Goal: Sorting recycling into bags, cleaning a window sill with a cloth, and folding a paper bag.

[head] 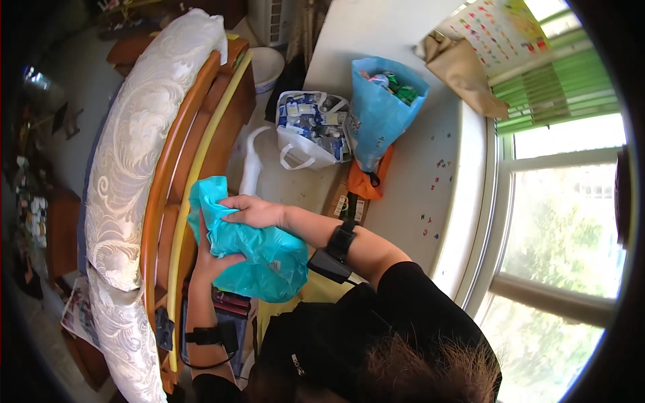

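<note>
A crumpled teal plastic bag (257,257) is between my two hands in front of my body. My left hand (214,259) holds its lower left side, with the thumb across the plastic. From above, my right hand (257,210) grips the gathered upper part, its fingers pointing left. The bag looks bulky at its right end, but its contents are hidden. Black straps with small devices are on both of my forearms.
Left stands a wooden sofa back (169,151) under a white patterned cover (136,136). Ahead are a white tote bag (305,156) of flattened packaging, a blue bag (378,121) with cans, and an orange bag (370,181). A white elongated shape (251,163) lies on the floor. A window (554,216) is right.
</note>
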A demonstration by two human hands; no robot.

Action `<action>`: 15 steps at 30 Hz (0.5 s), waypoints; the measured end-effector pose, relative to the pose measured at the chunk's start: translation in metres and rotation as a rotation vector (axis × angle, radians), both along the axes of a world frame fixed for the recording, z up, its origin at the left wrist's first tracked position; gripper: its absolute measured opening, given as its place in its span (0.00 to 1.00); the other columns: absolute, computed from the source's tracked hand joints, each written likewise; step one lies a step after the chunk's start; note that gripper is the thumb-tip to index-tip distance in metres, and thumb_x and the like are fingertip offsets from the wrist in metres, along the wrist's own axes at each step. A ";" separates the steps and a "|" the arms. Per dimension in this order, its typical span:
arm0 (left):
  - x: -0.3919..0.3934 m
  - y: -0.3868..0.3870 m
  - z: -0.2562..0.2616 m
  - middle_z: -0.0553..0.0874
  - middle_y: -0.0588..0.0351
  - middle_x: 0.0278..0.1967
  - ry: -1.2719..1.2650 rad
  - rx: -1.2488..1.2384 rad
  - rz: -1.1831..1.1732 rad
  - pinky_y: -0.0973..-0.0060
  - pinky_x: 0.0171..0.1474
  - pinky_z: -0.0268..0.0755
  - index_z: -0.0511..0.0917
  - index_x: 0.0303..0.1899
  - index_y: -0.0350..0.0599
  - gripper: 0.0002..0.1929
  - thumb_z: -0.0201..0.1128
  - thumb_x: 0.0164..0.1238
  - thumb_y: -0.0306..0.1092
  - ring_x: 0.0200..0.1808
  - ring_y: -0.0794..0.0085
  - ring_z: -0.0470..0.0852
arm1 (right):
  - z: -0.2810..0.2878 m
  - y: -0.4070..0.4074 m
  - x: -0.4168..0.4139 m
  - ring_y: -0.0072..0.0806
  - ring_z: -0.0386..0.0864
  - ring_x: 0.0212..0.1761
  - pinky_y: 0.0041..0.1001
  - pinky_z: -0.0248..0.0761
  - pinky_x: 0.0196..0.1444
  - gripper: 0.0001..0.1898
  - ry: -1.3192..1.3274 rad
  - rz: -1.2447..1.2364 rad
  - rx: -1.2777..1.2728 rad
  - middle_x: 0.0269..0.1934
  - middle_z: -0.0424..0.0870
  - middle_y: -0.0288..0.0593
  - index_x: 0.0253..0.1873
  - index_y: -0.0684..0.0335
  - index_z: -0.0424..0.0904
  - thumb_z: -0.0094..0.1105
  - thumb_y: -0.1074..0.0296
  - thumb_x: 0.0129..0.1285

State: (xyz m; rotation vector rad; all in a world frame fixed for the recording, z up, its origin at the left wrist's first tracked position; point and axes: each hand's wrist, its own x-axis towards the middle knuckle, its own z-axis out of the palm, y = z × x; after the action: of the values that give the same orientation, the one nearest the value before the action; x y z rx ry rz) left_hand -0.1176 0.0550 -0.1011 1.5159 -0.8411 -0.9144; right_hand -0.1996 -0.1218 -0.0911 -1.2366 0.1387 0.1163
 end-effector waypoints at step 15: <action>-0.011 -0.025 0.004 0.79 0.55 0.42 -0.292 0.226 0.079 0.72 0.46 0.70 0.73 0.46 0.39 0.20 0.64 0.48 0.25 0.44 0.71 0.77 | 0.017 0.025 -0.078 0.47 0.66 0.58 0.36 0.59 0.59 0.37 0.013 -0.452 -0.451 0.55 0.68 0.58 0.62 0.67 0.57 0.60 0.50 0.53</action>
State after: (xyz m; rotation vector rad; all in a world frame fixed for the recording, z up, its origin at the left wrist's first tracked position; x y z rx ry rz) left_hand -0.1288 0.0305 -0.0970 1.8979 -0.9008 -0.7591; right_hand -0.2779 -0.0971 -0.0742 -1.6215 0.4702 -0.3159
